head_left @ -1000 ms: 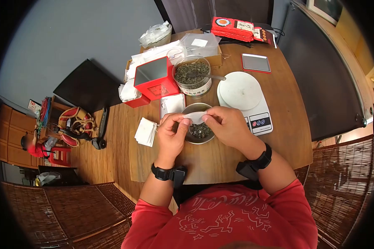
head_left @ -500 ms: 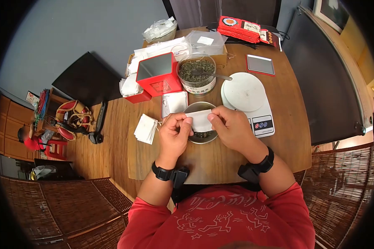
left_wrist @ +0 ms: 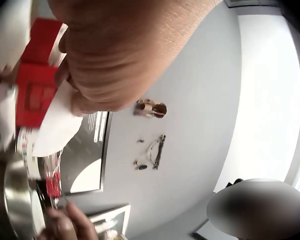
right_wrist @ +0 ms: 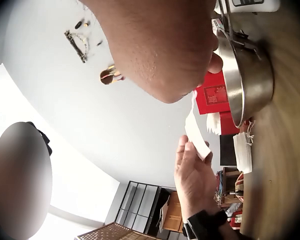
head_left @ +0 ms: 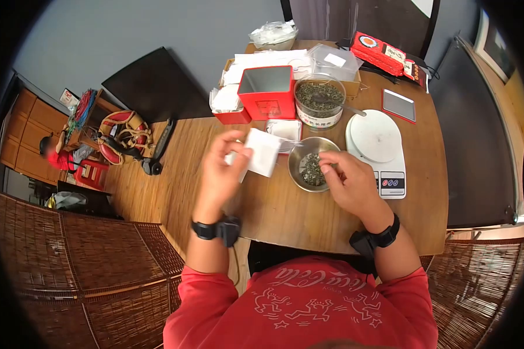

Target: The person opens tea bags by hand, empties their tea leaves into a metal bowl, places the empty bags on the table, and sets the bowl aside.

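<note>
In the head view my left hand [head_left: 224,166] pinches a flat white drawstring tea bag [head_left: 263,152] by its left side, left of the metal bowl. Dried leaves [head_left: 313,170] lie inside the metal bowl [head_left: 297,177]. Over the bowl's right rim is my right hand [head_left: 352,180], thumb and forefinger together. A thin drawstring [right_wrist: 194,97] runs from the bag toward these fingers in the right wrist view. The left wrist view shows the bag [left_wrist: 57,122] below my left hand, with the right fingers [left_wrist: 65,225] lower down.
Behind the bowl stand a red tin [head_left: 267,102] and a clear tub [head_left: 320,119] of dried leaves with a spoon [head_left: 346,107]. A white scale [head_left: 378,139] is on the right. More white bags [head_left: 284,128] lie near the tin, and a red packet [head_left: 384,55] lies farther back.
Both hands were stretching the white bag over the bowl; now the left hand has carried it left, and the right hand has come off its edge. The head view has turned left.
</note>
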### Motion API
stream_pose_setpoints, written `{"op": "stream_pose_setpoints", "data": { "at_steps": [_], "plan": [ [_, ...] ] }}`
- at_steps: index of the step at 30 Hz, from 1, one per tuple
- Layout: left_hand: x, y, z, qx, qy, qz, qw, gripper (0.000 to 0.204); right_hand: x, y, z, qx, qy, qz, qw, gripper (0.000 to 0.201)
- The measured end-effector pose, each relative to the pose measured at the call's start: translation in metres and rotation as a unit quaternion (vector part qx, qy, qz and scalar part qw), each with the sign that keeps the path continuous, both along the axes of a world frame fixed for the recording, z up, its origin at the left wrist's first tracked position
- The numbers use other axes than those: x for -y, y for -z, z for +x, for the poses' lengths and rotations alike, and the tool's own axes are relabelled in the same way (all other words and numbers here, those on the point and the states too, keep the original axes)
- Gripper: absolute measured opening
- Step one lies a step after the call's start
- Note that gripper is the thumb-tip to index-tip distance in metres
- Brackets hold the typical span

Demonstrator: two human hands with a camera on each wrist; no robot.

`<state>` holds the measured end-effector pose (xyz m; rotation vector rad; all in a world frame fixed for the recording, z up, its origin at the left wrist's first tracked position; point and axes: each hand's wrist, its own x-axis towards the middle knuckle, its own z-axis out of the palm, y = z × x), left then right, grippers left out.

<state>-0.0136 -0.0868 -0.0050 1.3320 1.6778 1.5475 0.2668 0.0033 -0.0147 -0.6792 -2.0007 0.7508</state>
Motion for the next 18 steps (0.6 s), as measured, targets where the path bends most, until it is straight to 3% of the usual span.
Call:
{"op": "stream_pose_setpoints", "data": {
  "at_steps": [2, 4, 5, 7, 8, 9, 12, 14, 18],
  "plan": [
    [0.010, -0.007, -0.031, -0.008, -0.017, -0.018, 1.000, 0.037, -0.002, 0.003, 0.000, 0.001, 0.005, 0.001, 1.000, 0.022],
    [0.017, -0.009, -0.050, -0.151, -0.045, -0.140, 0.978, 0.047, -0.002, 0.003, 0.000, 0.006, 0.015, 0.000, 1.000, 0.021],
    [0.019, -0.005, -0.052, -0.153, -0.045, -0.140, 0.977, 0.047, -0.002, 0.004, -0.001, 0.004, 0.014, -0.001, 1.000, 0.021],
    [0.016, 0.011, -0.057, -0.295, -0.058, -0.191, 0.935, 0.062, -0.002, 0.005, -0.001, 0.002, 0.019, 0.000, 1.000, 0.020],
    [0.016, 0.027, -0.059, -0.301, -0.067, -0.146, 0.940, 0.077, -0.003, 0.005, -0.001, 0.003, 0.022, 0.001, 1.000, 0.020],
    [0.017, 0.027, -0.053, -0.300, -0.065, -0.145, 0.941, 0.077, -0.003, 0.004, -0.001, 0.002, 0.023, -0.007, 1.000, 0.020],
    [0.014, 0.010, -0.014, -0.346, -0.076, -0.213, 0.910, 0.089, -0.003, 0.005, -0.001, 0.006, 0.026, -0.023, 0.999, 0.020],
    [0.011, 0.029, -0.017, -0.353, -0.091, -0.202, 0.909, 0.088, -0.005, 0.004, 0.001, 0.009, 0.028, -0.027, 0.999, 0.020],
    [0.007, 0.030, -0.015, -0.358, -0.100, -0.204, 0.906, 0.086, -0.006, 0.002, 0.002, 0.006, 0.037, 0.001, 0.999, 0.019]
  ]
}}
